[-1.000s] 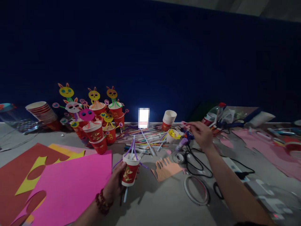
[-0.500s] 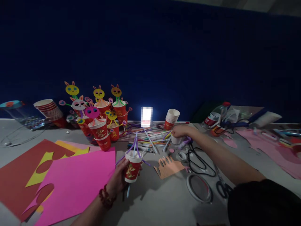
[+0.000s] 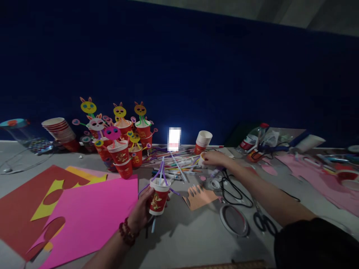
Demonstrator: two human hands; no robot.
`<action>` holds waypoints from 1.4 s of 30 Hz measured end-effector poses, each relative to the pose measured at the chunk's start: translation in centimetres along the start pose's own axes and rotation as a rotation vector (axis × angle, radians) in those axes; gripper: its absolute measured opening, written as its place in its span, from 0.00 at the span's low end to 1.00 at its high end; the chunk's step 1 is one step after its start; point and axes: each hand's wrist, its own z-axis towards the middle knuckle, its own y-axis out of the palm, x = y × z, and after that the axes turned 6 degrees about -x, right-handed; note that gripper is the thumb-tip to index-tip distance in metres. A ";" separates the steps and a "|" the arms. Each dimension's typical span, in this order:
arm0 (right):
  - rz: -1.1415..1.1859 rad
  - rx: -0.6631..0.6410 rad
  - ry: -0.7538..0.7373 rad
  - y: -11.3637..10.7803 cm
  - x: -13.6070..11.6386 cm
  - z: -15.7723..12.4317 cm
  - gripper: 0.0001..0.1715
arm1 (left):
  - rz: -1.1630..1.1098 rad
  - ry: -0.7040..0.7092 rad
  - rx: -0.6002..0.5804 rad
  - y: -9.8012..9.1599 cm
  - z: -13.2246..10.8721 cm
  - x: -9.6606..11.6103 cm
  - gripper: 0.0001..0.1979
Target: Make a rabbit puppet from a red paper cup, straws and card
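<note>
Near the middle, my left hand [image 3: 145, 205] is wrapped round a red and white paper cup [image 3: 158, 201] with a gold figure on it. Purple fuzzy stems [image 3: 162, 170] rise from the cup and bend out at its sides, and a pale straw [image 3: 153, 225] sticks out below. My right hand [image 3: 215, 159] reaches forward with its fingers closed on a small white cylinder [image 3: 201, 160], whose exact kind I cannot make out. Straws and pens [image 3: 179, 162] lie just left of that hand.
Finished paper-cup figures [image 3: 119, 153] stand at left beside a cup stack [image 3: 60, 130]. Pink card [image 3: 103, 213], an orange cut-out sheet [image 3: 200, 197], a tape roll [image 3: 234, 220], scissors [image 3: 265, 223] and a black cord [image 3: 234, 192] lie about. A bottle [image 3: 251, 140] leans at the back right.
My right hand and the white cylinder have moved left, and the cylinder now appears tilted. My left hand holds the cup much as before. The view has shifted slightly.
</note>
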 end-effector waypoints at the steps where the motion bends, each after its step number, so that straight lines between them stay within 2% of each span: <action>1: -0.004 0.025 0.005 0.2 -0.4 0.1 0.11 | 0.008 0.001 -0.005 0.0 0.0 0.0 0.18; 8: -0.009 0.123 0.017 -0.8 -1.2 -0.9 0.14 | 0.027 0.009 -0.013 0.3 0.0 -0.2 0.18; 11: -0.025 0.215 0.088 -1.5 -1.8 -2.0 0.17 | 0.047 0.043 -0.033 0.4 -0.2 -0.4 0.19; 14: -0.007 0.363 0.121 -1.4 -4.0 -3.8 0.18 | 0.085 0.073 -0.060 0.4 -0.3 -0.7 0.23; 15: 0.069 0.442 0.060 -1.1 -5.1 -4.4 0.16 | 0.093 0.075 -0.065 0.3 -0.4 -0.8 0.25; 17: 0.289 0.517 -0.207 0.2 -7.8 -5.6 0.15 | 0.085 0.071 -0.069 0.3 -0.5 -1.0 0.28; 19: 0.548 0.458 -0.504 1.8 -10.8 -6.4 0.20 | 0.063 0.068 -0.089 0.4 -0.6 -1.0 0.29; 21: 0.785 0.471 -0.636 3.5 -13.4 -6.7 0.23 | 0.054 0.064 -0.140 0.6 -0.7 -0.9 0.27; 25: 1.297 0.489 -0.565 5.2 -16.9 -6.3 0.16 | 0.044 0.012 -0.186 1.0 -0.9 -1.1 0.27; 29: 1.574 0.446 -0.438 5.2 -18.4 -5.9 0.16 | 0.080 -0.039 -0.175 0.9 -1.0 -1.5 0.29; 31: 1.607 0.496 -0.351 5.4 -18.8 -5.6 0.15 | 0.159 -0.033 -0.176 0.9 -0.9 -1.7 0.27; 35: 1.463 0.657 -0.263 6.1 -18.9 -4.9 0.17 | 0.366 0.069 -0.158 1.0 -0.8 -1.8 0.26; 42: 1.463 0.605 -0.284 7.4 -19.2 -4.5 0.15 | 0.485 0.146 -0.202 1.3 -1.0 -1.6 0.29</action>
